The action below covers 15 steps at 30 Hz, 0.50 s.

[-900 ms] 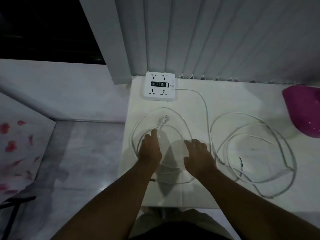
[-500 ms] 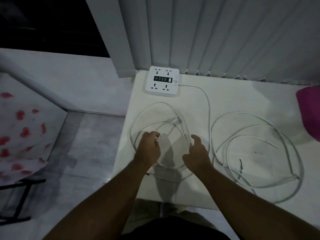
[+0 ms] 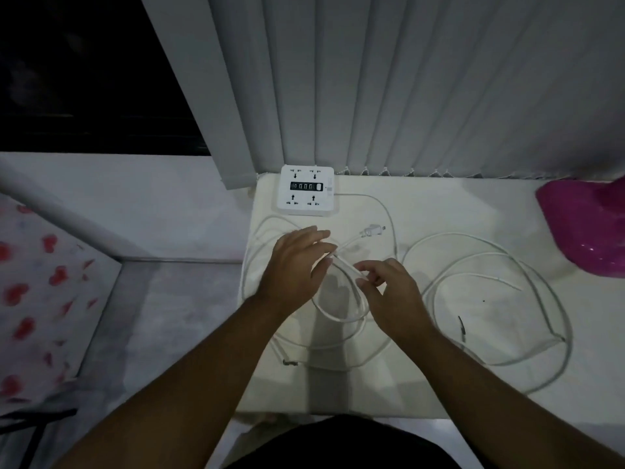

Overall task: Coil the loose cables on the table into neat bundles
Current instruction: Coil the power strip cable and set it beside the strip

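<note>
Coiling of the first cable (image 3: pixel 341 319) looks to be just starting. This cable lies in loose loops at the centre of the frame on the white surface (image 3: pixel 422 384), with its plug (image 3: pixel 372 230) resting just above the hands, near the power strip (image 3: pixel 306 190).

The right hand (image 3: pixel 389 292) has a narrow grip: thumb and fingertips pinch a doubled strand of the cable. The left hand (image 3: pixel 297 265) is spread wide above the same strand, fingers extended, perhaps touching it at the thumb, but not closed on anything.

The next move probably calls for the left hand to take a strand so the right can lay further loops on it, keeping the turns even.

The second cable (image 3: pixel 490 255) sprawls in wide rings at the right of the frame, untouched, one bare end inside the rings.

Both cables are thin, white, smooth and springy-looking. A glossy pink object (image 3: pixel 588 225) sits at the right edge.
</note>
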Each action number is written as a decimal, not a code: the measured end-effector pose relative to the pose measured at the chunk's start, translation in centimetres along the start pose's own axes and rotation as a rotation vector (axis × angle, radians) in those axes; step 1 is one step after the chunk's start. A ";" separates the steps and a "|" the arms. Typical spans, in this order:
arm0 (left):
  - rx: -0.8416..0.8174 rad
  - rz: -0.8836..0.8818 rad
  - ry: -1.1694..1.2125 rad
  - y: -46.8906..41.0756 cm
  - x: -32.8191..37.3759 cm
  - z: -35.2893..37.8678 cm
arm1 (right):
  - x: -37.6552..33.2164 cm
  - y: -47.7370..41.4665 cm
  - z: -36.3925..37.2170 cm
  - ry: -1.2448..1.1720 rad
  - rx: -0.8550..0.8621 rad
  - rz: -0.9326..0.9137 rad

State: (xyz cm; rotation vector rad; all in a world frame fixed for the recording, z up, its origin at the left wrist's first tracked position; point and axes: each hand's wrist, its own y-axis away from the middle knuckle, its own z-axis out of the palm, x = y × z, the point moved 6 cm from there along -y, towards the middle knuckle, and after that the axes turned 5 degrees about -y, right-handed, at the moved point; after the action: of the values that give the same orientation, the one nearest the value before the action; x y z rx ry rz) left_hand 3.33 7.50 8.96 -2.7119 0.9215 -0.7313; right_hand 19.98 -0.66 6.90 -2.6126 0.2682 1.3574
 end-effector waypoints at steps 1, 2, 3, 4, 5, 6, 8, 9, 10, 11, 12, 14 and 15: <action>-0.021 0.045 -0.032 -0.4 0.0 -0.2 | -0.6 -0.1 -0.3 0.016 0.022 -0.016; -0.046 0.080 -0.052 -0.8 -0.1 -0.4 | -1.3 -0.2 -0.6 0.042 0.045 -0.036; -0.077 0.104 -0.054 -1.2 -0.2 -0.6 | -2.0 -0.3 -0.8 0.081 0.070 -0.060; -0.114 0.125 -0.044 -1.5 -0.2 -0.8 | -2.7 -0.5 -1.0 0.130 0.099 -0.081; -0.151 0.147 -0.024 -1.7 -0.2 -1.0 | -3.2 -0.6 -1.3 0.178 0.128 -0.092; -0.191 0.173 0.002 -1.8 -0.1 -1.1 | -3.7 -0.8 -1.5 0.221 0.155 -0.101; -0.262 0.219 0.057 -1.9 0.0 -1.3 | -4.3 -0.9 -1.7 0.289 0.187 -0.135; -0.292 0.224 0.081 -1.9 -0.1 -1.4 | -4.4 -0.9 -1.6 0.291 0.182 -0.146; -0.316 0.221 0.098 -1.9 -0.3 -1.4 | -4.3 -0.8 -1.4 0.253 0.158 -0.137; -0.335 0.214 0.104 -2.0 -0.5 -1.4 | -4.1 -0.8 -1.1 0.189 0.126 -0.100; -0.355 0.210 0.101 -2.0 -0.7 -1.4 | -3.7 -0.7 -0.8 0.133 0.094 -0.040; -0.397 0.216 0.092 -2.0 -0.8 -1.4 | -3.1 -0.4 0.1 0.126 0.040 0.070; -0.410 0.225 0.090 -1.9 -0.8 -1.4 | -2.9 -0.2 0.6 0.142 0.019 0.095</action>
State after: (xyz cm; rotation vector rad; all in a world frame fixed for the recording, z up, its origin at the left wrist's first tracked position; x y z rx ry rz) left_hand 3.01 9.48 10.48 -2.8552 1.5173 -0.6858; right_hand 17.97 -0.08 8.95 -2.7162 0.4289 1.1912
